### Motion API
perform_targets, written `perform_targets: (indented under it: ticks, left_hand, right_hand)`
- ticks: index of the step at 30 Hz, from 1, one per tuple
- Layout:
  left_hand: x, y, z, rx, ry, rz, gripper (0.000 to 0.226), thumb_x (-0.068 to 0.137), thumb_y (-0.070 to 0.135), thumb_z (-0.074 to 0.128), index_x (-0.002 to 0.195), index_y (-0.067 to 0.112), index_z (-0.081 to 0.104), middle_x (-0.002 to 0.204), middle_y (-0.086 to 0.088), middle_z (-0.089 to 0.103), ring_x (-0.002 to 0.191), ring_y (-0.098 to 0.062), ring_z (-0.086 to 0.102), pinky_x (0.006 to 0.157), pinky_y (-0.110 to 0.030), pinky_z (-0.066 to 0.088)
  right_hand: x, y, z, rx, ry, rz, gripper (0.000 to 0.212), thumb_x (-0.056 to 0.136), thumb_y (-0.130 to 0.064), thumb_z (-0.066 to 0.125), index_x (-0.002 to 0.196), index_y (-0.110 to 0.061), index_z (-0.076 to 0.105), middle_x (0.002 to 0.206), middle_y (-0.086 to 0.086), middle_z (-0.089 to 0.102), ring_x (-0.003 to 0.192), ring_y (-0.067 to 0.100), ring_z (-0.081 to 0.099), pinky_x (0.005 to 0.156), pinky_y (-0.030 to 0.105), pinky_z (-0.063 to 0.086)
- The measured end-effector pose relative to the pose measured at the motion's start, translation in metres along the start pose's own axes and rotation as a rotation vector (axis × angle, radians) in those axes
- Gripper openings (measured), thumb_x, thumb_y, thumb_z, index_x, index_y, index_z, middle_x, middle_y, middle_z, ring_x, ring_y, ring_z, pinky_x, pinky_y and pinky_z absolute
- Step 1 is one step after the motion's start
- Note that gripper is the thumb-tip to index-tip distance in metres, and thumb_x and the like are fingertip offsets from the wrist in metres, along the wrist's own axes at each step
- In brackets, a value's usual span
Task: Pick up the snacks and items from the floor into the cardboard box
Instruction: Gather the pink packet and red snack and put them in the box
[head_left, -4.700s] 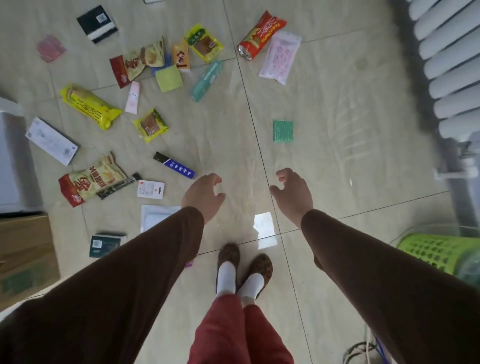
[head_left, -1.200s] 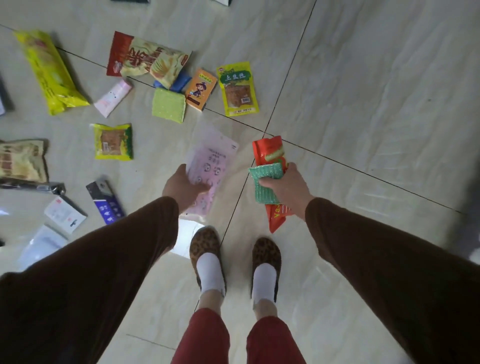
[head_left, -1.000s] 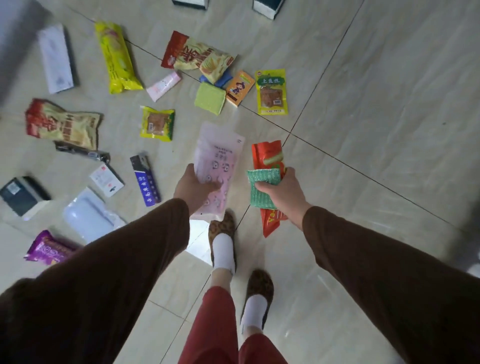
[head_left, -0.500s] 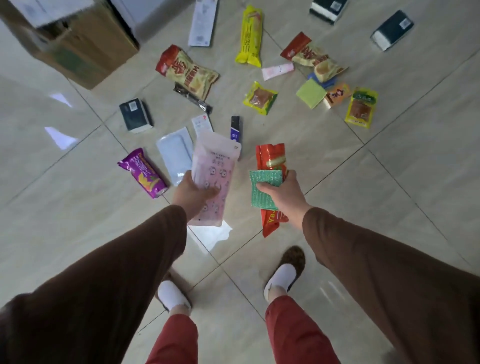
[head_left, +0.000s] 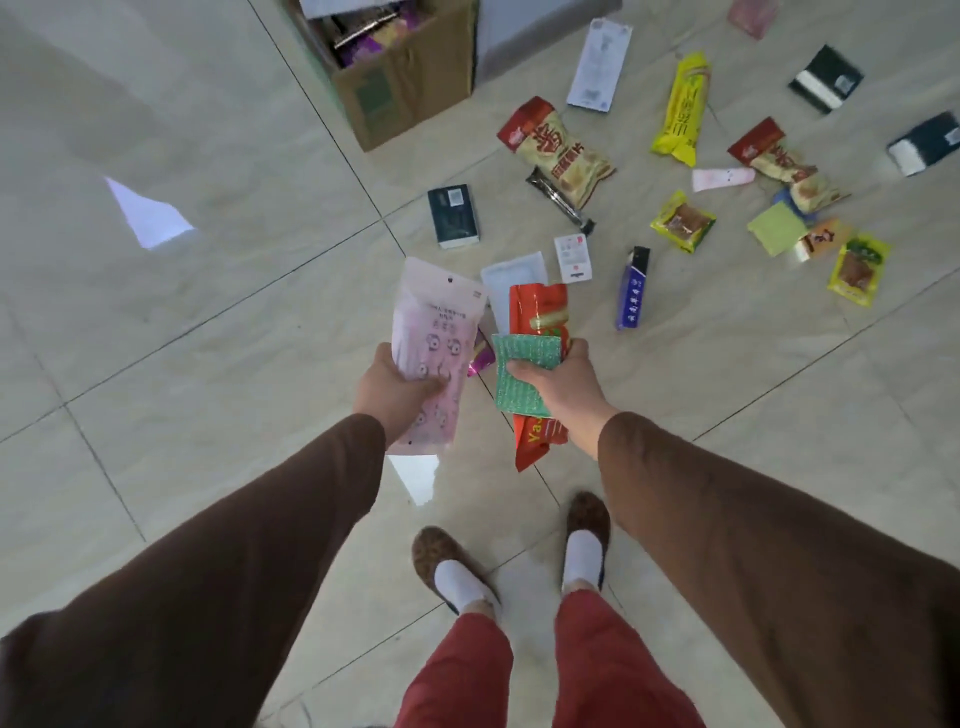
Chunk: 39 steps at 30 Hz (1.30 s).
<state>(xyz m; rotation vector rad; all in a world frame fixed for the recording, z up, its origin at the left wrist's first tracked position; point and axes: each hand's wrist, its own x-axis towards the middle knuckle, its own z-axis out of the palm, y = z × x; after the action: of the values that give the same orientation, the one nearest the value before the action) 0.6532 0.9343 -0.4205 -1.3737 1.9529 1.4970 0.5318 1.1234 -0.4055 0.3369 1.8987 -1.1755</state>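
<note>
My left hand grips a pale pink pouch by its lower half. In my right hand I hold a red snack bag with a green scouring pad pressed on top of it. The open cardboard box stands on the floor ahead, at the top centre, with several packets inside. Loose snacks lie scattered to the right of it: a red and tan crisp bag, a yellow packet, a blue carton and a dark box.
More items lie on the tiled floor at the upper right: a white packet, two dark boxes, small yellow sachets and a green pad. A white tray lies just beyond my hands. My slippered feet stand below.
The view has swung left, so the cardboard box now sits ahead at the top centre and nearer. Both hands still carry the same packets. My feet have stepped round.
</note>
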Motion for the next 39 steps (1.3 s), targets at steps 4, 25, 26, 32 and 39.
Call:
perform_targets:
  ticks: [4, 25, 26, 32, 39]
  left_hand:
    - [0.029, 0.0, -0.059, -0.003, 0.025, -0.011, 0.056, 0.076, 0.04, 0.082, 0.118, 0.025, 0.049, 0.107, 0.002, 0.068, 0.088, -0.021, 0.068, 0.072, -0.035, 0.055]
    - [0.266, 0.139, -0.331, 0.082, -0.015, 0.017, 0.05, 0.077, 0.035, 0.083, 0.114, 0.022, 0.051, 0.103, 0.003, 0.069, 0.089, -0.024, 0.069, 0.078, -0.043, 0.059]
    - [0.279, 0.147, -0.343, 0.098, -0.038, 0.025, 0.05, 0.078, 0.034, 0.082, 0.115, 0.023, 0.05, 0.104, 0.002, 0.068, 0.089, -0.023, 0.069, 0.075, -0.04, 0.058]
    - [0.35, 0.199, -0.403, 0.173, -0.098, 0.063, 0.051, 0.078, 0.03, 0.082, 0.117, 0.022, 0.05, 0.106, 0.002, 0.067, 0.088, -0.021, 0.068, 0.069, -0.035, 0.056]
    - [0.444, 0.29, -0.432, 0.309, -0.131, 0.085, 0.051, 0.079, 0.03, 0.082, 0.114, 0.024, 0.046, 0.108, -0.001, 0.063, 0.09, -0.026, 0.065, 0.081, -0.044, 0.057]
  right_hand:
    - [0.013, -0.031, 0.05, -0.025, -0.019, -0.016, 0.06, 0.083, -0.026, 0.087, 0.126, -0.018, 0.045, 0.114, 0.001, 0.069, 0.101, 0.022, 0.073, 0.091, 0.045, 0.062]
    - [0.168, -0.289, 0.26, 0.001, 0.028, 0.014, 0.066, 0.08, -0.031, 0.088, 0.129, -0.019, 0.046, 0.114, 0.006, 0.069, 0.101, 0.025, 0.073, 0.094, 0.048, 0.061]
    - [0.175, -0.301, 0.27, 0.013, 0.041, 0.027, 0.066, 0.079, -0.032, 0.089, 0.128, -0.02, 0.046, 0.113, 0.006, 0.069, 0.101, 0.025, 0.073, 0.094, 0.049, 0.061]
    - [0.211, -0.364, 0.325, 0.13, 0.095, 0.059, 0.059, 0.085, -0.029, 0.086, 0.125, -0.018, 0.045, 0.111, 0.004, 0.068, 0.094, 0.019, 0.071, 0.073, 0.033, 0.055]
    - [0.277, -0.431, 0.351, 0.323, 0.134, 0.12, 0.06, 0.083, -0.026, 0.088, 0.126, -0.018, 0.046, 0.109, 0.004, 0.07, 0.097, 0.021, 0.073, 0.085, 0.038, 0.059]
